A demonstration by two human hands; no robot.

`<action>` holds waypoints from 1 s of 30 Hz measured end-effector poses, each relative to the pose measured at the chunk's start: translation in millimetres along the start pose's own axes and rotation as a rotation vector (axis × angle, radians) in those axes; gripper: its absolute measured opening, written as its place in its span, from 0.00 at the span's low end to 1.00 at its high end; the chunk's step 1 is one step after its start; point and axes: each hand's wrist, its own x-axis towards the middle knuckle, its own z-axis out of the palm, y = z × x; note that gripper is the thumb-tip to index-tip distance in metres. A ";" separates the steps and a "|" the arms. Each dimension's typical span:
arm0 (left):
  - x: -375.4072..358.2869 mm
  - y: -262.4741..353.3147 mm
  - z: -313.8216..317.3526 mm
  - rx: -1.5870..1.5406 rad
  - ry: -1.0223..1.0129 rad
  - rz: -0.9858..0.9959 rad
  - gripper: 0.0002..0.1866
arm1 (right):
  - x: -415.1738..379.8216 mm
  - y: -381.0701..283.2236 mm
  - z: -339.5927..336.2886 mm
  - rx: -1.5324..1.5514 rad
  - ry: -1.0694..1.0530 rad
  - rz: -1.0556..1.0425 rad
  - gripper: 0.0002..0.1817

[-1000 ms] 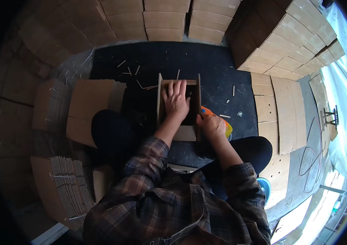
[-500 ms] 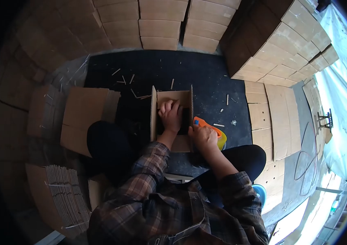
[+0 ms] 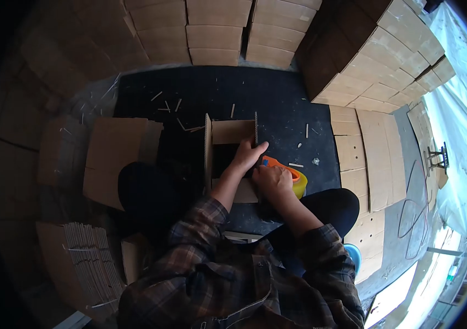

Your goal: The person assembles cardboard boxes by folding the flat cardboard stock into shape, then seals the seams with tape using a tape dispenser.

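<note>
**Presently: hands at the carton**

- Cardboard box: open-topped on the mat between my knees, side flaps upright so I can reach in.
- Left hand: fingers curled over the box's right flap, steadying it.
- Right hand: closed on the orange tape dispenser (just beside that flap), touching my left.

Most of the orange tape dispenser is covered by the right hand — whether it is gripped or only touched cannot be told. The inside of the cardboard box is lost in shadow, and its right wall is partly masked by the left hand. The scraps on the black mat are too small to be identified.
</note>
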 end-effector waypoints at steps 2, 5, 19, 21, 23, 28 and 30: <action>-12.0 3.7 0.5 -0.056 0.122 0.030 0.25 | -7.0 0.7 -5.4 0.011 0.002 -0.054 0.21; -0.5 -20.2 -13.9 -0.099 0.078 -0.021 0.25 | -10.2 3.7 -17.3 0.018 0.028 -0.130 0.23; 10.7 -108.8 -25.6 -0.265 0.297 -0.078 0.18 | 68.6 26.0 26.8 0.084 -0.093 0.004 0.28; 6.5 -96.0 -26.2 0.608 0.473 -0.001 0.16 | 75.8 26.2 32.5 0.077 -0.100 -0.024 0.27; -28.0 -55.0 -31.6 0.596 0.443 0.170 0.16 | 69.7 26.4 24.8 0.138 -0.148 0.041 0.31; -95.4 2.2 -76.3 0.525 0.679 0.471 0.23 | 74.2 27.1 26.4 0.175 -0.187 0.019 0.34; -75.2 -56.3 -89.3 0.179 0.435 0.324 0.31 | 75.1 30.2 32.1 0.180 -0.177 0.000 0.34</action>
